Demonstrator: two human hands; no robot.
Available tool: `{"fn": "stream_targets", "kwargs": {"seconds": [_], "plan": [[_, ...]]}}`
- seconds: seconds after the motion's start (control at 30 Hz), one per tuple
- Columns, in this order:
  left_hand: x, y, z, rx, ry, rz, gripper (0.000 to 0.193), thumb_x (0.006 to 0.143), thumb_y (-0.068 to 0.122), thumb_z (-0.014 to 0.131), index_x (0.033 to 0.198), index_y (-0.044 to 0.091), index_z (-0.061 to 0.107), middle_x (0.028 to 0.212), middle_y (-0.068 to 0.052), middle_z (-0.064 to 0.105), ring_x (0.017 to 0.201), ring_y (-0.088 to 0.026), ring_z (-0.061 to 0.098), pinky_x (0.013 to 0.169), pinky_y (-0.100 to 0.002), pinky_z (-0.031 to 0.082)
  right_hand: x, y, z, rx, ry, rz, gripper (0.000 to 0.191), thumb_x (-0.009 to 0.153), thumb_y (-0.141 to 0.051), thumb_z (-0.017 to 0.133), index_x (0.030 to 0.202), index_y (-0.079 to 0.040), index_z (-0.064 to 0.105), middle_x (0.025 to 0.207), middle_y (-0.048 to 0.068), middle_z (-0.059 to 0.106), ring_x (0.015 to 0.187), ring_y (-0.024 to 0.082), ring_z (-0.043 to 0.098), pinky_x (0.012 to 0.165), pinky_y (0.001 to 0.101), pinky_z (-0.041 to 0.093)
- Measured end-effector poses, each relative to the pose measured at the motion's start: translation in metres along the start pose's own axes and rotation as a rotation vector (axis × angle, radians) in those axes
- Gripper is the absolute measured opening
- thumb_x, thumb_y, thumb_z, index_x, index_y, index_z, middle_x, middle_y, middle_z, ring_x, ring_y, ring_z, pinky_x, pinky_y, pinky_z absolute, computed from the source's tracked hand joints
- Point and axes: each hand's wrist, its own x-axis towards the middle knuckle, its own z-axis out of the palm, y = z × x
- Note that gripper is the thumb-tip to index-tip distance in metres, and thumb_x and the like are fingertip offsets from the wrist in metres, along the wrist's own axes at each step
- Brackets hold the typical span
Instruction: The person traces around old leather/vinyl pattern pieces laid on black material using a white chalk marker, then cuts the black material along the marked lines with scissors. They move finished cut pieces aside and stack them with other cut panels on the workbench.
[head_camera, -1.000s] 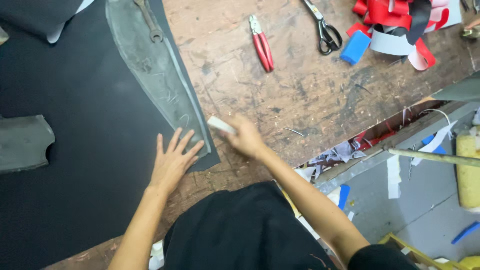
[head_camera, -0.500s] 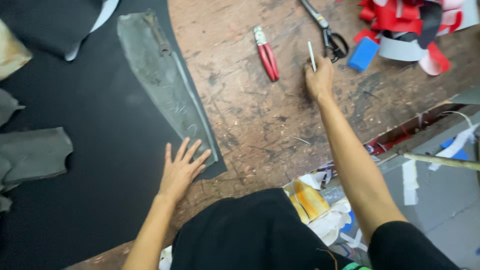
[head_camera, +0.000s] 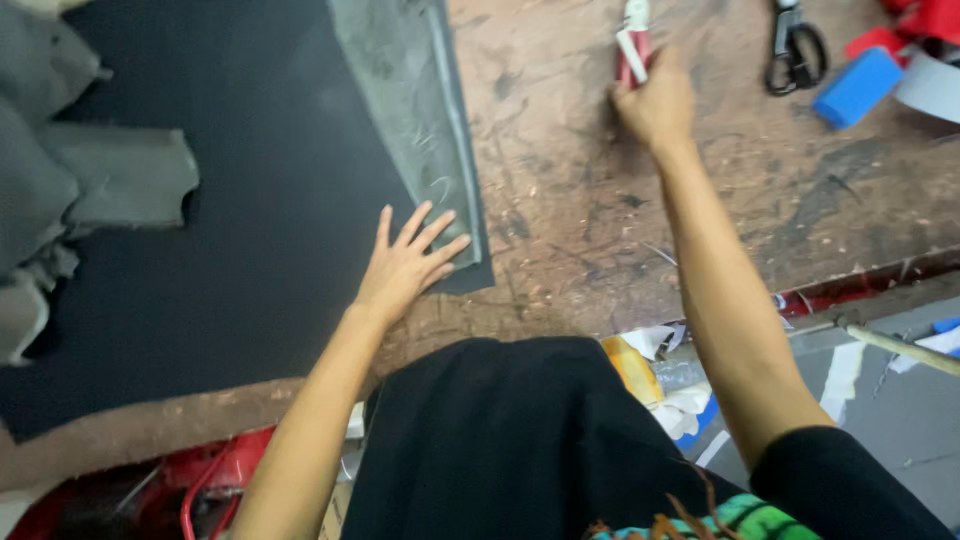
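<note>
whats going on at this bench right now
A person leans over a scarred wooden workbench. Their left hand lies flat with fingers spread on the lower corner of a grey pattern piece, which lies on a large black sheet. Their right hand reaches up the bench, holding a small white stick right over the red-handled pliers. Black scissors and a blue block lie further right, untouched.

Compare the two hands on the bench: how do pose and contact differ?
The left hand lies flat with its fingers spread on the black sheet and grey strip; the right hand is curled around a small white stick. The left hand stays near the body; the right hand reaches far out beside the red-handled pliers. Both are bare, over the worn wooden bench.
</note>
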Motion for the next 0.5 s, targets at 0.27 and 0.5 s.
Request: {"fn": "stream_targets", "kwargs": {"seconds": [0.27, 0.5], "plan": [[-0.007, -0.008, 0.006, -0.057, 0.078, -0.010, 0.054, 0.096, 0.042, 0.060, 0.146, 0.022, 0.055, 0.160, 0.002, 0.041, 0.153, -0.024, 0.027, 0.120, -0.067, 0.015, -0.096, -0.101, -0.004, 0.515, -0.308, 0.155, 0.050, 0.080, -0.019, 0.075, 0.124, 0.000, 0.060, 0.098, 0.007, 0.071, 0.084, 0.020, 0.070, 0.072, 0.0360, 0.060], [-0.012, -0.010, 0.006, -0.158, 0.132, -0.033, 0.050, 0.094, 0.034, 0.068, 0.136, 0.010, 0.058, 0.157, -0.010, 0.042, 0.152, -0.025, 0.032, 0.122, -0.065, 0.016, -0.185, -0.179, 0.057, 0.406, -0.337, -0.011, 0.050, 0.085, -0.025, 0.079, 0.120, 0.002, 0.057, 0.104, 0.027, 0.070, 0.095, 0.039, 0.070, 0.083, 0.0456, 0.055]]}}
